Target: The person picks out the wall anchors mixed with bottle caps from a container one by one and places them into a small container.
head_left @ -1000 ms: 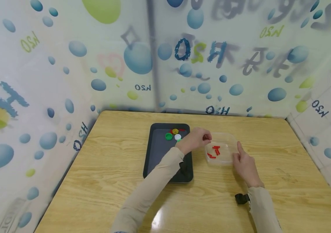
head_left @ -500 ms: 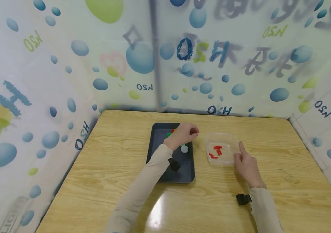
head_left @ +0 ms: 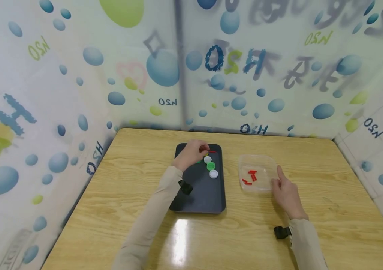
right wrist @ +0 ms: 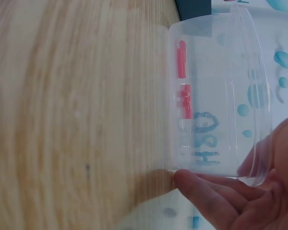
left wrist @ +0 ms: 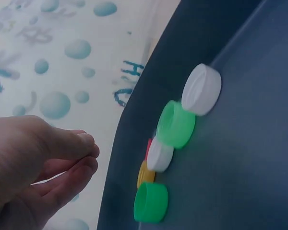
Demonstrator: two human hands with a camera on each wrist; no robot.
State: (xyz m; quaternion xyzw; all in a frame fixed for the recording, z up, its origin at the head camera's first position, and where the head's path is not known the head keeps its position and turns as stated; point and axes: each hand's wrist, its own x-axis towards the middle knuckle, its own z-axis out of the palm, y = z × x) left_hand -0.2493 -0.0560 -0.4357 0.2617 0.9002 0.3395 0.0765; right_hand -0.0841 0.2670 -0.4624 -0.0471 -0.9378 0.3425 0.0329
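My left hand [head_left: 191, 153] hovers above the far end of the dark tray [head_left: 196, 202], its fingers curled and its thumb against the fingertips. In the left wrist view no object shows between those fingertips. Close by lie a white cap [left wrist: 201, 89], a green cap [left wrist: 176, 124], a second white cap [left wrist: 160, 154], a yellow cap [left wrist: 146, 173] and another green cap [left wrist: 151, 203]. Past them is a thin red stick [head_left: 213, 152]. My right hand [head_left: 286, 195] holds the right side of a clear plastic container [right wrist: 216, 163], in which several red pieces [head_left: 253, 175] lie.
Tray and container stand side by side on a wooden table [head_left: 245, 232], a narrow strip of wood between them. Patterned sheeting [head_left: 191, 93] walls off the back and both sides of the table.
My left hand has moved left from the container's rim to over the tray's far end, uncovering the nearer white and green caps. The right hand and the container have stayed in place.
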